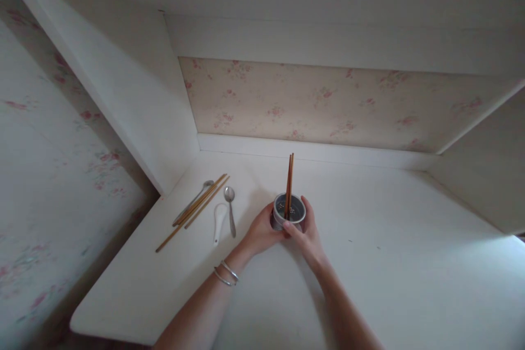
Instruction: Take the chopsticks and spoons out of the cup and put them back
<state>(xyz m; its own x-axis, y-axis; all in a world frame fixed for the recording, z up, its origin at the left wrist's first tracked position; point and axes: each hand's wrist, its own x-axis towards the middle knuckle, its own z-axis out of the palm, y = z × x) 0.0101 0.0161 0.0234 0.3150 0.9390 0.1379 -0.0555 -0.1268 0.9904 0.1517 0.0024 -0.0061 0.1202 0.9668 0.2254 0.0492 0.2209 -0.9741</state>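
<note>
A round grey utensil holder (280,223) with small holes in its bottom stands between my hands. Chopsticks (289,180) rise nearly upright from it, close together. My left hand (262,232) wraps round the holder's left side, its fingers partly hidden behind it. On the right side my right hand (307,229) grips the holder, with the thumb at the near rim by the chopsticks. Left of my hands lie a metal spoon (230,202), a white soup spoon (219,224), several loose chopsticks (197,209) and a long-handled metal spoon (207,184).
The white desk (389,284) has a rounded front left corner. A white side panel (135,76) rises at the left, and an overhead shelf (287,5) spans above. Floral wallpaper (307,101) covers the back. Another panel (488,175) stands at the right.
</note>
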